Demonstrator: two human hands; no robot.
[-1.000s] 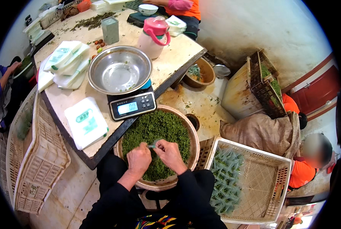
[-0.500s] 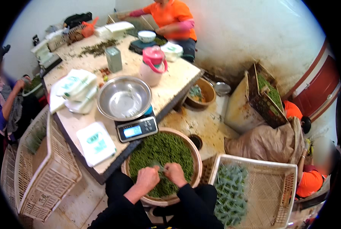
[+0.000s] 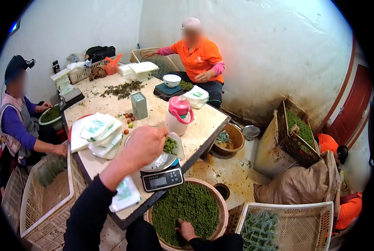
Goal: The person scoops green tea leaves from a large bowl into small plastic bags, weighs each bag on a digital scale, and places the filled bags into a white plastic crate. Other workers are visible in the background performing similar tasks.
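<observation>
My left hand is closed on the top of a small clear plastic bag with green leaf pellets inside. It holds the bag above the steel bowl on the digital scale, hiding much of the bowl. Below the table edge, my right hand reaches into a round basin full of small green pellets that look like rolled tea leaves. Its fingertips are sunk among the leaves, so their grip is hidden.
Stacked white printed bags, a pink-lidded jug and a grey-green tin stand on the table. At right, a white crate holds filled clear bags. Co-workers sit at the far side and left.
Both hands were together over the basin; my left hand has risen to the scale with the filled bag, while my right has gone down into the leaves. The view has tilted up.
</observation>
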